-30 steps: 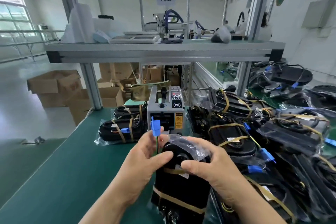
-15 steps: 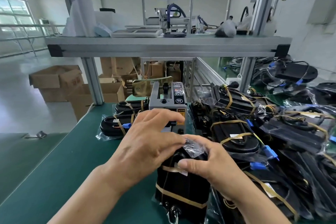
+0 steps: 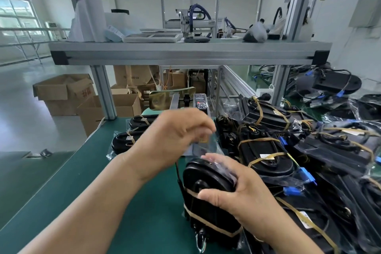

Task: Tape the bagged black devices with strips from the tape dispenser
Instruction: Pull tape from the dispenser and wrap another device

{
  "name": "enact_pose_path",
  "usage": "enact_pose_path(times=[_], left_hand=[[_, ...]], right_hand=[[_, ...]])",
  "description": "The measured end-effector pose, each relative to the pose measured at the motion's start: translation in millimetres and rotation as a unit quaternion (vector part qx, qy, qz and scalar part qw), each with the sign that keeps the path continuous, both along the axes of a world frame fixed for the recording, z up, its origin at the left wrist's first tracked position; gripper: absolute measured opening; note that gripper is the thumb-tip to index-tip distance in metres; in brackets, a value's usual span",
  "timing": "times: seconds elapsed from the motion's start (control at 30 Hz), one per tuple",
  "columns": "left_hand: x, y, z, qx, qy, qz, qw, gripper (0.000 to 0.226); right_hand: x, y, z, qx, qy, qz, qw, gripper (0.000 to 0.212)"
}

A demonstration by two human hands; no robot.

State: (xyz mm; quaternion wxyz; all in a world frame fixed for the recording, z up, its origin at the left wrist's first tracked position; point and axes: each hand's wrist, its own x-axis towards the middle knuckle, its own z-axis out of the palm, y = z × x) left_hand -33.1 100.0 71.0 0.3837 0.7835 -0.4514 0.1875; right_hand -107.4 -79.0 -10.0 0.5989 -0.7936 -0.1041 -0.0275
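My right hand point(image 3: 243, 194) grips the top of a bagged black device point(image 3: 206, 202) that stands upright on the green mat, wrapped by tan tape bands. My fingers press the clear bag over its rounded end. My left hand point(image 3: 175, 136), blurred by motion, is raised in front of the grey tape dispenser point(image 3: 201, 103) and hides most of it. Its curled fingertips pinch a translucent tape strip point(image 3: 203, 146) just above the device.
A heap of bagged, taped black devices point(image 3: 268, 150) with blue connectors fills the right of the mat. Two more point(image 3: 132, 130) lie left of the dispenser. An aluminium shelf point(image 3: 189, 53) spans overhead on posts. Cardboard boxes point(image 3: 61, 90) stand on the floor at the left.
My left hand let go of the device and moved up to the dispenser's front, where it took hold of a strip. My right hand shifted its hold over the device's top.
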Motion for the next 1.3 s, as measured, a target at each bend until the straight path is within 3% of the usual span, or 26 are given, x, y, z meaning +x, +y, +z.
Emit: enact_pose_path(times=[0.1, 0.17, 0.27, 0.37, 0.5, 0.7, 0.73, 0.87, 0.97, 1.03, 1.17, 1.3], left_hand=[[19, 11, -9, -0.158, 0.085, 0.133, 0.975, 0.018], [33, 13, -29, -0.213, 0.195, 0.225, 0.931, 0.013], [55, 1, -69, -0.302, 0.429, 0.256, 0.812, 0.019], [74, -14, -95, -0.356, 0.577, 0.254, 0.690, 0.015], [100, -30, -101, -0.392, 0.648, 0.232, 0.610, 0.023], [126, -45, -96, -0.411, 0.690, 0.227, 0.551, 0.030], [128, -46, -96, -0.424, 0.689, 0.222, 0.544, 0.029], [133, -53, -104, -0.443, 0.643, 0.224, 0.583, 0.027], [137, -58, -101, -0.497, 0.647, 0.280, 0.505, 0.026], [132, -60, -97, -0.521, 0.620, 0.292, 0.509, 0.019], [96, -46, -83, -0.480, 0.584, 0.226, 0.614, 0.024], [33, -21, -57, -0.380, 0.545, 0.082, 0.743, 0.024]], right_hand=[[2, -3, -6, 0.055, -0.003, -0.069, 0.996, 0.048], [5, -6, -9, 0.090, -0.009, -0.125, 0.988, 0.051], [11, -8, -12, 0.114, -0.019, -0.178, 0.977, 0.048], [17, -4, -16, 0.114, -0.033, -0.205, 0.971, 0.048], [19, -4, -21, 0.110, -0.041, -0.231, 0.966, 0.054], [21, -10, -20, 0.114, -0.039, -0.219, 0.968, 0.048], [21, -10, -21, 0.113, -0.043, -0.213, 0.970, 0.048], [20, -6, -22, 0.105, -0.048, -0.195, 0.974, 0.048], [19, -5, -21, 0.104, -0.047, -0.186, 0.976, 0.046], [19, -6, -20, 0.108, -0.049, -0.182, 0.976, 0.046], [18, -10, -22, 0.105, -0.050, -0.180, 0.977, 0.049], [18, -5, -25, 0.097, -0.053, -0.160, 0.981, 0.055]])
